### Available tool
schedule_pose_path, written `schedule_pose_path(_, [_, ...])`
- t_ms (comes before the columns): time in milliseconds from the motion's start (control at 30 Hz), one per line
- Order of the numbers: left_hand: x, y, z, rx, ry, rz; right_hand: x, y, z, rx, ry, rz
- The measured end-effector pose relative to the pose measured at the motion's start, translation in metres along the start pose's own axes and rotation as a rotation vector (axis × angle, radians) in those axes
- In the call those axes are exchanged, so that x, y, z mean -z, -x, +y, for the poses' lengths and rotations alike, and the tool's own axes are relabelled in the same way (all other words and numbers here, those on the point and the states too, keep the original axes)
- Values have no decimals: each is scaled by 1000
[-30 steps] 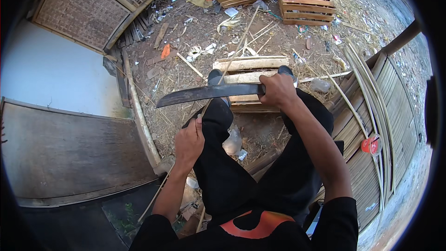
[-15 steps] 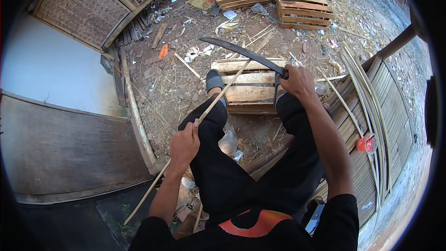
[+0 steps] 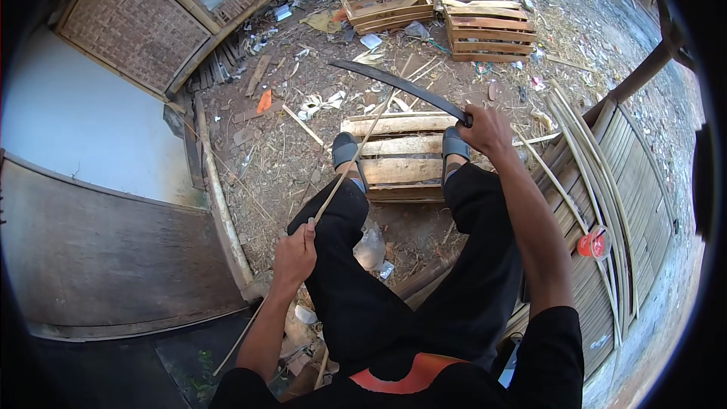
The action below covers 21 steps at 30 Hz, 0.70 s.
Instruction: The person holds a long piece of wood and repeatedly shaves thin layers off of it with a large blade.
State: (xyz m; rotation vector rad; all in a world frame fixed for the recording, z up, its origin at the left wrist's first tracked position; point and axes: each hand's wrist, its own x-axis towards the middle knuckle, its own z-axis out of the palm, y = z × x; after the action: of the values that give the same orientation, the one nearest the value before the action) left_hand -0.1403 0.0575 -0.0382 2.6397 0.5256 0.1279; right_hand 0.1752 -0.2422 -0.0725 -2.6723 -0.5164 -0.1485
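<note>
My right hand (image 3: 485,129) grips the handle of a long curved dark blade (image 3: 394,85), raised out over the ground with its tip pointing up-left. My left hand (image 3: 295,256) is closed around a thin bamboo strip (image 3: 350,159) that runs from behind my left side up across my left knee toward the blade. I sit with both legs in black trousers, feet in grey sandals (image 3: 344,150) resting on a low wooden crate (image 3: 401,170).
Several wooden crates (image 3: 488,30) stand at the top. A bundle of bamboo slats (image 3: 598,174) and a red roll (image 3: 592,244) lie on a slatted platform at right. A woven panel (image 3: 129,23) and grey boards (image 3: 91,257) are at left. Scraps litter the dirt.
My right hand has swung the blade from lying low across the crate up and away to the right. My left hand has drawn the bamboo strip back toward me.
</note>
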Motion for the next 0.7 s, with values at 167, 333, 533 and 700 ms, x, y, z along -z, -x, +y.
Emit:
schedule_pose_path(167, [-2, 2, -2, -16, 16, 36, -5, 15, -25, 232, -148, 6])
schedule_pose_path(333, [-4, 0, -3, -62, 64, 70, -5, -8, 4, -105, -46, -25])
schedule_pose_path(533, [-3, 0, -4, 5, 18, 15, -7, 5, -9, 42, -102, -45])
schedule_pose_path(700, [-2, 4, -9, -13, 85, 43, -10, 2, -7, 164, 38, -149])
